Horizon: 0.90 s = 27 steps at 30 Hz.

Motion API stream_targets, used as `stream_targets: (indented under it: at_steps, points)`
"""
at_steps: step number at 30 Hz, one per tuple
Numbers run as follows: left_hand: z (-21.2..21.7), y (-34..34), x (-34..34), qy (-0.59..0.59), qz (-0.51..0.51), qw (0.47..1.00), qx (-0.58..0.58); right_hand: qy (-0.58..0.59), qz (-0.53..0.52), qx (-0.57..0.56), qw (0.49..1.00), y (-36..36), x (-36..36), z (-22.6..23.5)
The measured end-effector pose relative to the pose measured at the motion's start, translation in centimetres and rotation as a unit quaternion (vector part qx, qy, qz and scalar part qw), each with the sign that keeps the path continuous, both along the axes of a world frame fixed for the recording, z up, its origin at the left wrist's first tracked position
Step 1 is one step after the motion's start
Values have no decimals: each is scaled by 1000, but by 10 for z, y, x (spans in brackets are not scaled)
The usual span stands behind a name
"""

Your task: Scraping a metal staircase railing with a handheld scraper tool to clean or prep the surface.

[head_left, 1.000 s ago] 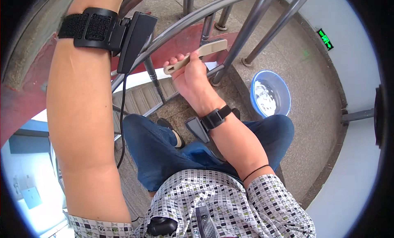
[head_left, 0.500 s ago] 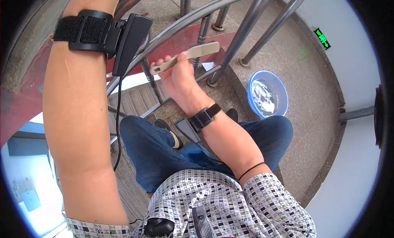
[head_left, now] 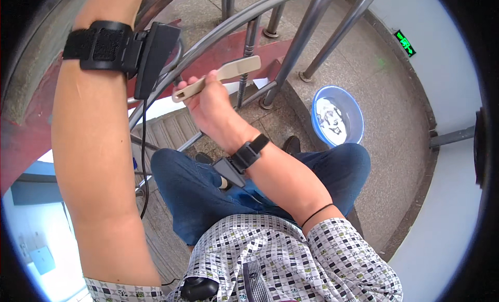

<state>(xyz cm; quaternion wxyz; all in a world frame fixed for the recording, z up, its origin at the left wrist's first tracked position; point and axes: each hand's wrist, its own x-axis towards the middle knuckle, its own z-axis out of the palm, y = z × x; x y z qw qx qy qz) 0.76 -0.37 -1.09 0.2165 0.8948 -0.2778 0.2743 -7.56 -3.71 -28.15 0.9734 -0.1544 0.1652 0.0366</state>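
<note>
We see the beige brush (head_left: 234, 69) in our right hand (head_left: 208, 101), up in front of our knees, with the fingers closed around its handle and the thumb laid along the upper face. Its long axis runs aslant, from the holed butt of the handle at lower left to the broad head at upper right, so the head reaches out beyond the thumb side of the fist. That head crosses in front of a ringed metal post (head_left: 251, 34), below the curved handrail (head_left: 223, 30), and this is the relation that matters most: head and post overlap in our view, but we cannot tell whether they touch. The right hand is plainly the nearer one, being on the brush itself. Our left forearm (head_left: 99, 146) rises along the left side and is cut off by the top edge, so the left hand is out of sight and we cannot tell how its fingers stand or what they hold. Only a thin dark strip shows at the head's far edge; the bristle side is turned away from us. Bright glare in the blue basin (head_left: 355, 114) to the right makes its contents hard to make out.
</note>
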Motion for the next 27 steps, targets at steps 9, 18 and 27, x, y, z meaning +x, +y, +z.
stream_targets:
  at_steps: [9,18,27]
  points:
    - [5,2,-2,21,-16,1000,2,3,-53,-30,998,-22,9,0]
    - [7,0,-9,43,12,999,10,-13,-67,-36,997,-60,6,0]
    - [1,-4,0,31,18,999,-3,-21,-2,-7,1000,-15,-8,5]
